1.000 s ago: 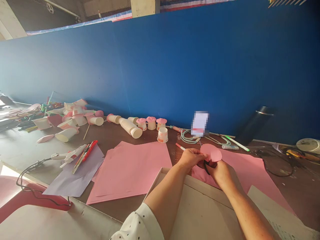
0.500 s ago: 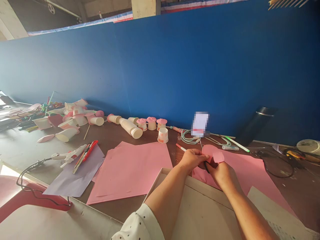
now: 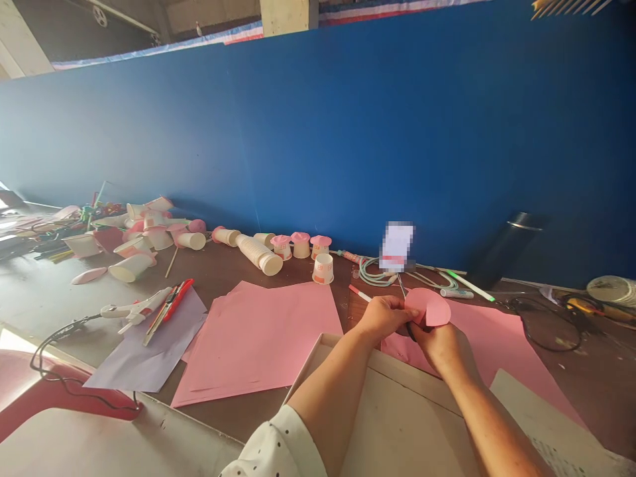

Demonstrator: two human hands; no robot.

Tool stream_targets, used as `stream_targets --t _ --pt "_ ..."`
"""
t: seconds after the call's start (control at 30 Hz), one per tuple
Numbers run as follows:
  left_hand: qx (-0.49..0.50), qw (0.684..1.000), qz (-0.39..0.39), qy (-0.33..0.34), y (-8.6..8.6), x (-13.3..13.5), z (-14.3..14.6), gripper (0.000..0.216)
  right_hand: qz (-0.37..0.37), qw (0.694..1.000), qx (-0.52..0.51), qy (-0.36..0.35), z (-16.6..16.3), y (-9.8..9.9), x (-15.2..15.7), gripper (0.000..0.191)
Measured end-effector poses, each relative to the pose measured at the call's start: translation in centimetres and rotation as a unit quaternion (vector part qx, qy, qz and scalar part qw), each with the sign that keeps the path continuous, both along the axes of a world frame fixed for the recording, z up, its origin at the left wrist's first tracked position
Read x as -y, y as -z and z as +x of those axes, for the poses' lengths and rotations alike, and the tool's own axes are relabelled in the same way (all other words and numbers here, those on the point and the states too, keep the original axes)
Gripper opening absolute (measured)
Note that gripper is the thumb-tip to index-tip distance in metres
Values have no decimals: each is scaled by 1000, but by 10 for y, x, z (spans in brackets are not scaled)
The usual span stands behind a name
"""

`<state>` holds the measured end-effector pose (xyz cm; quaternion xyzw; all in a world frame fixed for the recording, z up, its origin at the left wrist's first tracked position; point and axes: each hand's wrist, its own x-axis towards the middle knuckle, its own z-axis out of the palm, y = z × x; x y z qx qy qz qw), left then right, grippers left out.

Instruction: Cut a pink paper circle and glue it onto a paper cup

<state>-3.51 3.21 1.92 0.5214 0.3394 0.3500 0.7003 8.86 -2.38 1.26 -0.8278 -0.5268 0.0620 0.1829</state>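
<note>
A rounded piece of pink paper (image 3: 437,307) with a slit in it is held up between my hands, above the front edge of the table. My left hand (image 3: 383,318) pinches its left side between thumb and fingers. My right hand (image 3: 441,348) is closed just below the paper, around scissors (image 3: 410,331). Only a dark part of their handle shows between the hands, with a grey blade tip beyond the paper. Fingers and paper hide the rest. Under my wrists lies a shallow pale box (image 3: 407,417), and pink sheets (image 3: 497,338) lie behind my right hand.
Stacked pink sheets (image 3: 268,338) lie left of the box. Further left are a red utility knife (image 3: 169,310) and a white glue gun (image 3: 136,308) on lilac paper (image 3: 144,358). Paper cups (image 3: 323,269) line the blue partition (image 3: 308,132), and a dark bottle (image 3: 507,248) stands right.
The right part of the pink paper has swung to face me more and looks larger and rounder. My hands have hardly moved.
</note>
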Motion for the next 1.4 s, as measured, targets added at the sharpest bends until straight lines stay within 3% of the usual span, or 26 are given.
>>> stream_targets --t 0.27,0.37,0.5,0.67,0.9,0.97,1.03,1.17,1.23,1.4 --pt "-79 990 109 -41 12 -5 3 19 11 990 -130 -52 -2 2 1 34" --pt "-65 992 70 -77 12 -8 3 23 42 986 -158 -43 -2 2 0 27" --pt "68 989 -6 -135 5 -9 -2 30 52 983 -174 -2 0 4 -1 36" --pt "192 971 -26 -137 -3 -8 -9 38 58 981 -184 16 4 8 -4 38" --pt "217 965 -71 -128 2 -12 -9 39 148 950 -270 58 7 -4 -2 48" --pt "232 961 -89 -121 5 -14 -9 39 170 930 -317 77 7 -7 1 51" --pt "247 958 -103 -106 7 -16 -8 39 202 890 -400 85 7 -9 1 54" --pt "266 954 -110 -86 11 -18 -7 38 262 749 -608 38 4 -7 -1 57" --pt "265 955 -109 -78 12 -18 -6 37 268 701 -661 16 1 -6 -3 56" --pt "242 963 -99 -68 18 -19 -3 38 301 661 -687 -20 -6 -8 -6 48"
